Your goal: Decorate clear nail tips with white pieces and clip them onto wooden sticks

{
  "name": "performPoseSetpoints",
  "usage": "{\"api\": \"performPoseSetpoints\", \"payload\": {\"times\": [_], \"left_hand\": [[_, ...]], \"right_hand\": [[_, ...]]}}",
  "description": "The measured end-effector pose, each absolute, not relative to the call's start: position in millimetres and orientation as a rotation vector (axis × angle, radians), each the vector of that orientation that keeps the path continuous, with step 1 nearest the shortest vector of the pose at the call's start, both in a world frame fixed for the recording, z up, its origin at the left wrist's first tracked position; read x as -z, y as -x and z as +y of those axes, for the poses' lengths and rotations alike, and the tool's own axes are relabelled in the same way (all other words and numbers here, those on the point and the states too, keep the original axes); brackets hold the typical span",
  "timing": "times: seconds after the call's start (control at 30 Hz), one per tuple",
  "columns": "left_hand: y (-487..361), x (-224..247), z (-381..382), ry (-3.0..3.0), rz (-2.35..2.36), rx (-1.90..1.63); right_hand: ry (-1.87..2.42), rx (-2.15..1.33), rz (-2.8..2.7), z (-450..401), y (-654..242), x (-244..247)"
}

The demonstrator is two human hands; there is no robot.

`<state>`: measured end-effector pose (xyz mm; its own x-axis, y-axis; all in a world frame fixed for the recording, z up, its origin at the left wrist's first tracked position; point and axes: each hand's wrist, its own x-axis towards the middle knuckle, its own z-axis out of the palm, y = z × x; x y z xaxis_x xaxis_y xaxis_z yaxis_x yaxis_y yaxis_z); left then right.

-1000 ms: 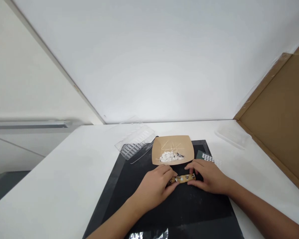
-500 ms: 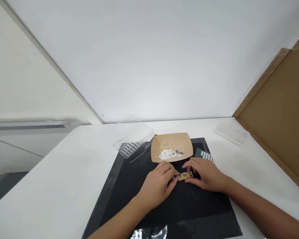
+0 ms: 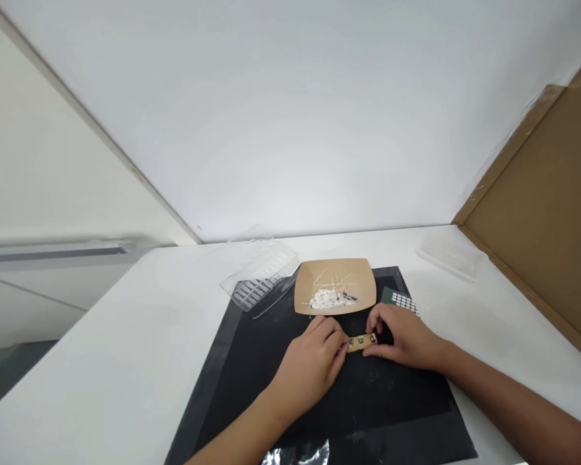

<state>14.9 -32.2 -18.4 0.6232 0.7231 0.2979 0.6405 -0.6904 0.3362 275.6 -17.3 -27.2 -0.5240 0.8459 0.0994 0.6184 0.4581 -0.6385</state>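
On a black mat lies a short tan strip bearing several shiny round metal pieces. My left hand is closed, thumb and fingertips pinched on the strip's left end, which they partly cover. Beside the right end is my right hand, its thumb and curled forefinger apart. The thumb tip rests close to the strip's near edge; whether it touches cannot be made out. Just beyond both hands stands a tan paper tray with white crumpled bits and thin pale sticks inside.
Clear plastic trays lie back left, beside a thin dark tool. A dark card with rows of white dots sits behind my right hand. A clear lid and a cardboard panel are at right; shiny plastic film lies in front.
My right hand has drawn slightly back to the right, its fingers farther from the strip, baring more of its right end. The left hand stays on the left end. The view has shifted a little.
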Motion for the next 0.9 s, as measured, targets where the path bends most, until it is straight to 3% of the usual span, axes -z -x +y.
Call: {"api": "performPoseSetpoints", "payload": {"times": [0.9], "left_hand": [[-15.7, 14.1, -31.7, -2.688, 1.029, -0.790]], "right_hand": [[1.070, -0.677, -2.369, -15.9, -281.1, 33.5]]}}
